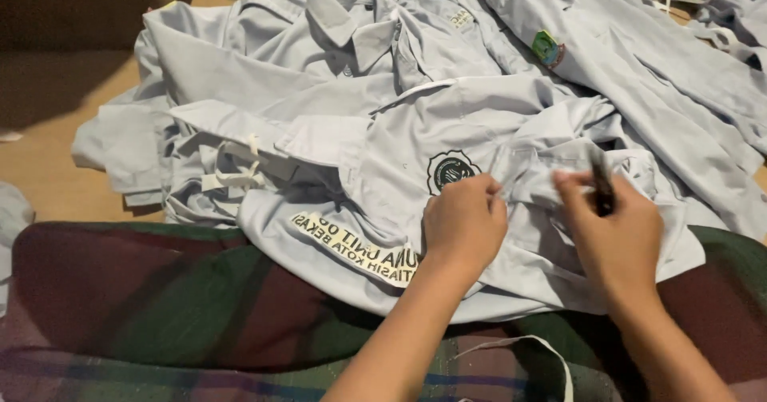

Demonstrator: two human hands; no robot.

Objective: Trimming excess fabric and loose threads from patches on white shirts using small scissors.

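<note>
Left hand: the left hand (465, 224) lay knuckles-up on the pale grey cotton shirt (415, 170), fingers curled together and pressing the cloth just right of the round dark badge (450, 170).
Right hand: the right hand (615, 230) gripped a slim dark tool (602, 185), thumb and fingers closed around it; the hand was blurred, so I could not tell the tool's kind.
Shirt: the shirt was spread over the person's lap, near edge draped on the plaid cloth (144, 306) of dark red and green, collar end far.
Pocket area: both hands met at a fold of the shirt's fabric (531, 170) between them, near the centre-right.
Label strip: a cream printed strip (351, 250) ran slantwise on the shirt, left of the left wrist.
Pile: more pale grey shirts (559, 42) lay heaped far and right, one bearing a small green patch (546, 48).
Ties: white cloth ties (236, 170) sat knotted at the left of the heap.
Loose tape: a thin white tape (527, 346) looped on the plaid cloth, between the forearms.
Floor: tan wooden floor (56, 154) showed far left.
</note>
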